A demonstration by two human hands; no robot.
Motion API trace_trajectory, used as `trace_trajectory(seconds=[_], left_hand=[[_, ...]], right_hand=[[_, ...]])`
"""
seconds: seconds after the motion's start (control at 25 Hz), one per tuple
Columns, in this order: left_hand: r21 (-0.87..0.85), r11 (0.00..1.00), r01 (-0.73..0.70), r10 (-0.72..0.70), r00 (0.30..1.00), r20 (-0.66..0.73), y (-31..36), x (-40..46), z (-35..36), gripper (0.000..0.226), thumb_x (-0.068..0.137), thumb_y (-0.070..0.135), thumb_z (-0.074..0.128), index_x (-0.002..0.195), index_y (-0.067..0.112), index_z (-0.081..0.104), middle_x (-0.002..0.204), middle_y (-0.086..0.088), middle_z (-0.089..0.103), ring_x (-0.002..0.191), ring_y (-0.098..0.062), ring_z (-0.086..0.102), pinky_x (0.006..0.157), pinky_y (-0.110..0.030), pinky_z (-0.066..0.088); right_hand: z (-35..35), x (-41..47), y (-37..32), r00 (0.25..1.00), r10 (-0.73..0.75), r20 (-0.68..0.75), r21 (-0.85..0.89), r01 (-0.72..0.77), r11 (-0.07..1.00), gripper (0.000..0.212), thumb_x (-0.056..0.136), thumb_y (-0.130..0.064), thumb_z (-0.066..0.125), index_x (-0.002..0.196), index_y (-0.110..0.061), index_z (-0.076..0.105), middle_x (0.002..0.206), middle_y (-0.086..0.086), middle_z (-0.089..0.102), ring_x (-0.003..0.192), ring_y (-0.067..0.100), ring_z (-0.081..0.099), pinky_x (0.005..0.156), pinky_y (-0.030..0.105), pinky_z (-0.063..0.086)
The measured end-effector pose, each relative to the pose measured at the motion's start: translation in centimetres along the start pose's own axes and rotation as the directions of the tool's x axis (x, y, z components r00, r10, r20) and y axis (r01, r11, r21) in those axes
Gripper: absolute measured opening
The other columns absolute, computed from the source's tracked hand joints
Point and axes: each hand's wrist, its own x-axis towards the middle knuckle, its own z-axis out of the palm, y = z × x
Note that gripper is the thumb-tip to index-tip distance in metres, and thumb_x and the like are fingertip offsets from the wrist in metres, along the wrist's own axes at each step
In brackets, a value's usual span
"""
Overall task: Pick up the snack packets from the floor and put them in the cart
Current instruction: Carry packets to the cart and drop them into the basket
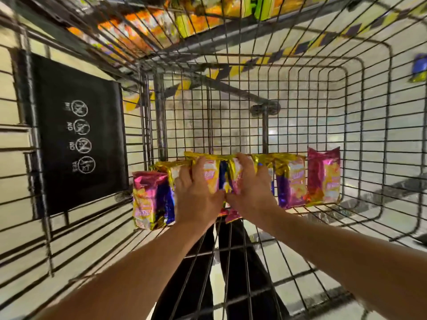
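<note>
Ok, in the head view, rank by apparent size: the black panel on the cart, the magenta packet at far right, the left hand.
1. black panel, clearly largest.
2. left hand and magenta packet look about alike; the hand may be nearer the camera, so I won't rank them.

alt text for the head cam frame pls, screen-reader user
Both hands, left hand and right hand, press on a row of shiny snack packets standing on the floor of a wire cart. A black flap with printed symbols hangs at left.
</note>
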Motion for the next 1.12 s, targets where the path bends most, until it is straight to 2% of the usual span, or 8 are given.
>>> trace_trajectory(seconds=[0.2, 0.36, 0.44, 0.64, 0.76, 0.84, 0.96, 1.12], left_hand=[[0.048, 0.999, 0.012, -0.018, 0.994, 0.111, 0.2, -0.4, -1.1, 0.087, 0.086, 0.037, 0.067, 0.155, 0.035, 0.014, 0.143, -0.007, 0.024, 0.127, -0.029, 0.028, 0.108, -0.045, 0.034], [0.038, 0.997, -0.071, 0.069, 0.995, 0.069, 0.8, -1.9, -3.3, 0.081, 0.09, 0.025, 0.066, 0.154, 0.038, 0.018, 0.14, -0.004, 0.027, 0.125, -0.023, 0.035, 0.103, -0.043, 0.044], [0.025, 0.994, -0.103, 0.102, 0.994, 0.04, 1.5, -2.8, -5.4, 0.079, 0.088, 0.02, 0.068, 0.153, 0.033, 0.024, 0.14, -0.005, 0.03, 0.124, -0.023, 0.041, 0.102, -0.044, 0.047], [0.137, 0.965, -0.225, 0.232, 0.972, -0.038, 5.9, -4.1, -12.4, 0.069, 0.087, 0.012, 0.066, 0.149, 0.022, 0.037, 0.143, -0.005, 0.037, 0.134, -0.025, 0.037, 0.112, -0.043, 0.037], [0.214, 0.937, -0.277, 0.296, 0.953, -0.066, 9.0, -4.9, -17.3, 0.059, 0.09, 0.019, 0.061, 0.146, 0.021, 0.043, 0.143, -0.003, 0.041, 0.134, -0.024, 0.033, 0.114, -0.039, 0.029], [0.221, 0.918, -0.329, 0.352, 0.933, -0.071, 11.1, -5.8, -19.9, 0.056, 0.088, 0.019, 0.06, 0.143, 0.019, 0.048, 0.144, -0.005, 0.045, 0.135, -0.027, 0.035, 0.114, -0.043, 0.03], [0.121, 0.909, -0.398, 0.41, 0.905, -0.11, 15.2, -7.9, -23.4, 0.058, 0.088, 0.026, 0.06, 0.144, 0.016, 0.049, 0.144, -0.009, 0.048, 0.136, -0.032, 0.038, 0.114, -0.048, 0.032], [0.173, 0.828, -0.534, 0.554, 0.826, -0.103, 21.4, -10.6, -27.4, 0.063, 0.095, 0.039, 0.051, 0.154, 0.024, 0.034, 0.161, -0.007, 0.026, 0.149, -0.027, 0.016, 0.12, -0.048, 0.021]], right_hand=[[-1.1, -0.8, 0.3, 0.998, -0.006, 0.064, -0.065, 0.01, 0.998, 0.082, 0.088, -0.026, 0.064, 0.151, -0.048, 0.014, 0.133, 0.007, 0.025, 0.129, 0.029, 0.029, 0.099, 0.041, 0.042], [-2.3, -1.6, 0.0, 0.998, 0.06, 0.005, -0.077, -0.06, 0.995, 0.086, 0.087, -0.032, 0.068, 0.151, -0.044, 0.012, 0.138, 0.005, 0.022, 0.119, 0.023, 0.028, 0.098, 0.039, 0.04], [-3.9, -2.5, -1.1, 0.996, 0.061, -0.071, -0.023, -0.062, 0.998, 0.091, 0.084, -0.029, 0.071, 0.153, -0.037, 0.012, 0.143, 0.009, 0.023, 0.125, 0.027, 0.029, 0.098, 0.037, 0.037], [-9.9, -6.7, -6.0, 0.981, -0.071, -0.179, 0.016, 0.075, 0.997, 0.075, 0.092, -0.02, 0.063, 0.153, -0.024, 0.021, 0.14, 0.011, 0.032, 0.131, 0.026, 0.031, 0.102, 0.028, 0.031], [-13.3, -10.2, -9.5, 0.95, -0.168, -0.264, -0.044, 0.162, 0.986, 0.066, 0.088, -0.019, 0.064, 0.148, -0.018, 0.036, 0.136, 0.01, 0.044, 0.126, 0.028, 0.043, 0.103, 0.04, 0.043], [-15.3, -12.8, -12.0, 0.929, -0.177, -0.324, 0.045, 0.202, 0.978, 0.062, 0.088, -0.021, 0.061, 0.145, -0.015, 0.04, 0.138, 0.007, 0.047, 0.124, 0.03, 0.05, 0.099, 0.047, 0.049], [-18.1, -16.3, -15.6, 0.871, -0.253, -0.421, 0.023, 0.289, 0.957, 0.062, 0.089, -0.02, 0.062, 0.147, -0.014, 0.039, 0.141, 0.001, 0.046, 0.125, 0.019, 0.047, 0.106, 0.041, 0.043], [-23.4, -20.6, -17.9, 0.793, -0.31, -0.524, -0.154, 0.27, 0.95, 0.075, 0.083, -0.041, 0.056, 0.151, -0.022, 0.032, 0.157, 0.007, 0.03, 0.145, 0.026, 0.027, 0.116, 0.043, 0.03]])
